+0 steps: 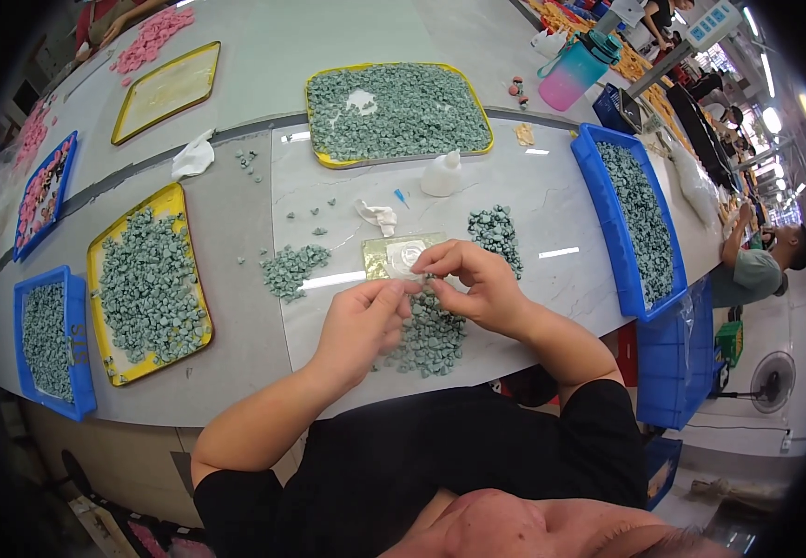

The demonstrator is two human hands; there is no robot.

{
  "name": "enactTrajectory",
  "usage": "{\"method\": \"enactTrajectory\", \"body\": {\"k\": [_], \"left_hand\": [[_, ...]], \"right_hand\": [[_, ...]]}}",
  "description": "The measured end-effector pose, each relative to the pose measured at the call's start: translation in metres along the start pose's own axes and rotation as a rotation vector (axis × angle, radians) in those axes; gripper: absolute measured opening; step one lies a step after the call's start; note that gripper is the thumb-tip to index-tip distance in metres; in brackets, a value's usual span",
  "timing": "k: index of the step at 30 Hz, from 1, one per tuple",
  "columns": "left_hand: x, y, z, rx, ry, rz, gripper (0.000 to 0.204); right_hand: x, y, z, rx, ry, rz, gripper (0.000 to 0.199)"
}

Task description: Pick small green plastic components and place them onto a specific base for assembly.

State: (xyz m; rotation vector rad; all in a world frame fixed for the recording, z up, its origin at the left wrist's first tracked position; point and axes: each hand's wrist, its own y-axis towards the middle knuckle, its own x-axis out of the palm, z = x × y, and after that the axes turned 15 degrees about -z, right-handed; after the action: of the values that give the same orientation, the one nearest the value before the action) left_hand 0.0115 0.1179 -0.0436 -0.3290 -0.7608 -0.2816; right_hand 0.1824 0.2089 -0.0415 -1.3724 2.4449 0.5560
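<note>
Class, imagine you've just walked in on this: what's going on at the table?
A person works bare-handed. The right hand pinches what looks like a small green piece; the left hand has its fingertips right beside it, though whether they grip too is hard to see. A loose green pile lies just below the hands. Beyond them are a square pad with a white patch and a white bottle, standing upright.

The table [552,209] is smooth and shiny, with bright streaks of light on it. The blue bin [607,226] looks like hard plastic, and so does the white bottle [442,175]. The small green pieces [429,339] look rough and bumpy, the crumpled wad [378,219] looks like soft paper, and the shirt [440,437] is dull cloth
</note>
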Motion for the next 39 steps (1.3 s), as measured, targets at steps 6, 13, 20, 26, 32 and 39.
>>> {"method": "enactTrajectory", "body": {"k": [6,13,20,26,32,39], "left_hand": [[0.002,0.0,0.002,-0.01,0.052,0.036,0.024],[0.02,0.001,-0.003,-0.041,0.01,-0.029,0.022],[0.055,0.013,-0.014,-0.088,0.086,-0.027,0.024],[0.071,0.014,-0.026,0.066,0.038,0.061,0.023],[0.08,0.014,-0.03,0.131,0.07,0.048,0.022],[0.08,0.016,-0.03,0.127,0.13,0.133,0.018]], "right_hand": [[-0.003,-0.002,-0.007,0.166,0.164,-0.017,0.02],[-0.009,-0.006,-0.025,-0.02,-0.157,-0.006,0.021],[-0.03,-0.035,-0.021,0.004,-0.275,0.035,0.026],[-0.036,-0.047,-0.034,-0.145,-0.068,0.057,0.021],[-0.038,-0.056,-0.04,-0.106,-0.034,0.066,0.016],[-0.037,-0.06,-0.04,-0.11,-0.093,0.074,0.015]]}}
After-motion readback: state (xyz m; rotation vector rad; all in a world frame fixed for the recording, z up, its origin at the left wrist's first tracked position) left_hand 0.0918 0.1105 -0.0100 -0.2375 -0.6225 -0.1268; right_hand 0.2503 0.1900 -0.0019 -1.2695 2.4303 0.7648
